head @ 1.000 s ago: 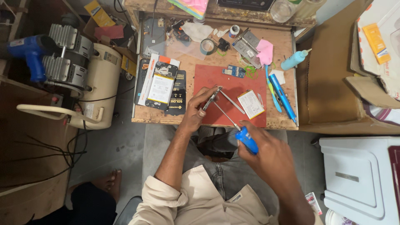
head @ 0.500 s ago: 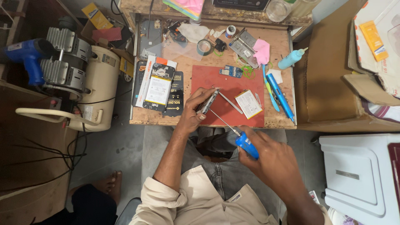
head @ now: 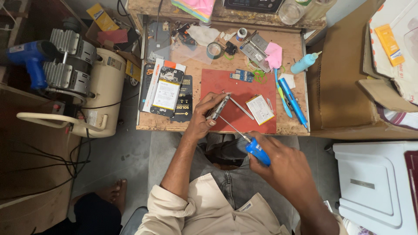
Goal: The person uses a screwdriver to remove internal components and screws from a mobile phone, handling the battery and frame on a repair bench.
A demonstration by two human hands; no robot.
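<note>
My left hand [head: 203, 116] grips a small phone part [head: 219, 107] tilted on edge over the red work mat [head: 244, 87]. My right hand [head: 281, 167] holds a blue-handled screwdriver [head: 257, 151]; its thin shaft runs up and left, and the tip meets the phone part. A pair of metal tweezers [head: 240, 108] lies on the mat just right of my left hand. A flat white battery [head: 260, 109] rests on the mat's right side. A small blue circuit board [head: 242, 75] sits at the mat's top edge.
An opened phone [head: 165, 93] lies on dark boxes at the bench's left. Blue pens [head: 292, 99], a light blue squeeze bottle [head: 304, 63], a tape roll [head: 214, 50] and a pink cloth [head: 274, 55] crowd the wooden bench [head: 209, 124]. A cream compressor tank [head: 102, 98] stands left; cardboard box [head: 344, 87] right.
My left hand and the phone part have stayed over the mat. My right hand with the screwdriver shifted slightly down and right, keeping the tip at the part.
</note>
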